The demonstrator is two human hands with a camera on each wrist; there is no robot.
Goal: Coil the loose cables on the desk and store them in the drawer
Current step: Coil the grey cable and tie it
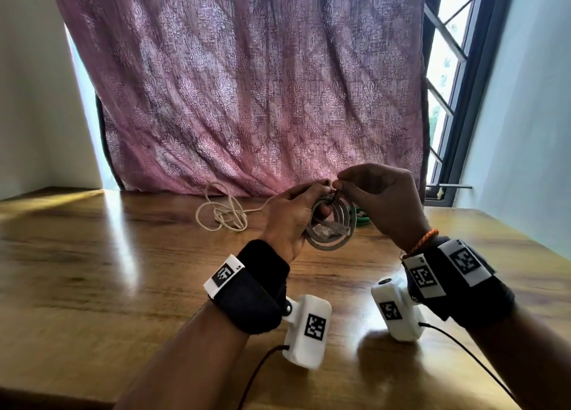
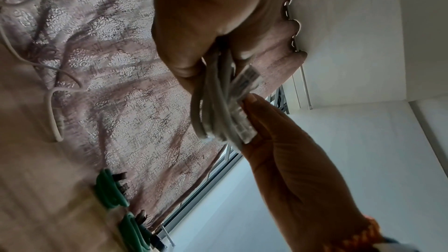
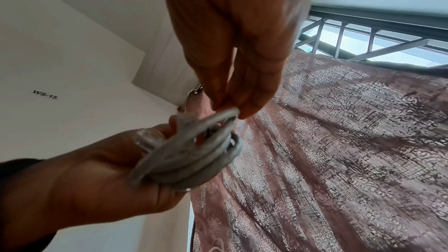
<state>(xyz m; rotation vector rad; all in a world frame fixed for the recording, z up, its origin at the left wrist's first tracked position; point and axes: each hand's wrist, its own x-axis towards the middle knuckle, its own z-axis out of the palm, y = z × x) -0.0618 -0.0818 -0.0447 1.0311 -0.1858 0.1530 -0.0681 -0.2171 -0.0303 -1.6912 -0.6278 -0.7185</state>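
The left hand [image 1: 290, 221] grips a grey cable coil [image 1: 329, 228] above the wooden surface [image 1: 123, 270], fingers curled round its loops. The right hand [image 1: 383, 202] pinches the coil's top between thumb and fingertips. A loose white cable [image 1: 221, 213] lies near the curtain [image 1: 247, 85]; a green cable [image 1: 361, 218] sits behind the hands.

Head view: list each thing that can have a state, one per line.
grey cable: coiled, held above the desk
white cable: loose, tangled on the desk
green cable: on the desk, mostly hidden
left hand: grips the coil
right hand: pinches the coil's top
curtain: drawn
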